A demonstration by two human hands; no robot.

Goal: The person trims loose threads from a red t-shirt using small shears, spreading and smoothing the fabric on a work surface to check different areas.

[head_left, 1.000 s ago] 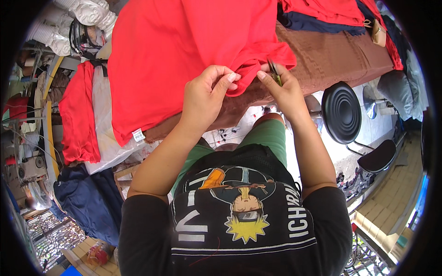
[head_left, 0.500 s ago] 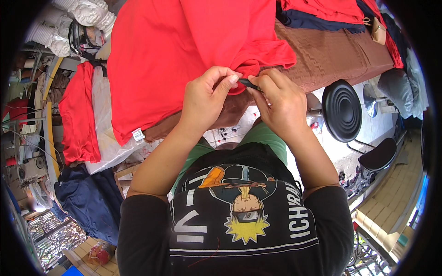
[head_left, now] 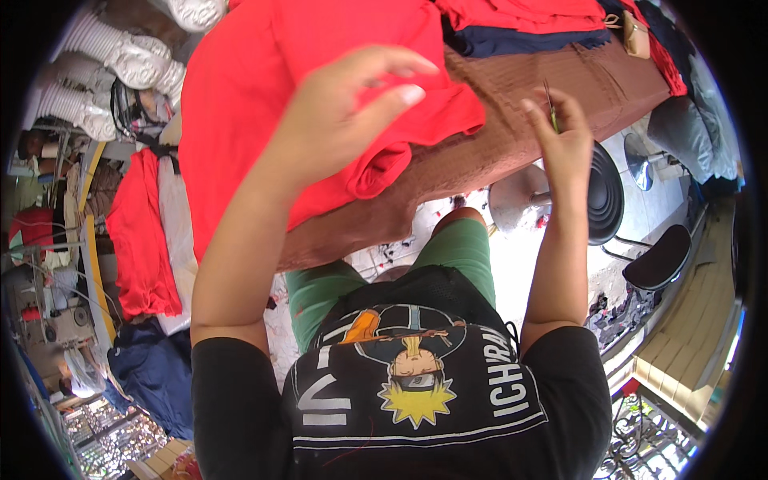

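A large red garment (head_left: 264,96) lies spread on a table covered with brown cloth (head_left: 512,136), its near edge folded over. My left hand (head_left: 352,120) is raised above the garment, close to the camera, with thumb and fingers apart and nothing visible in it. My right hand (head_left: 564,144) is off to the right over the brown cloth. It grips small thread snips (head_left: 550,108) with the thin blades pointing up. The two hands are well apart.
Folded red and navy garments (head_left: 520,24) are stacked at the table's far side. A black round stool (head_left: 608,192) and a black chair (head_left: 660,260) stand at right. Red cloth (head_left: 140,232), navy cloth (head_left: 152,368) and white sacks (head_left: 120,72) are at left.
Both hands were together at the garment's near edge. Now my left hand has lifted up and opened, and my right hand has swung out to the right with the snips.
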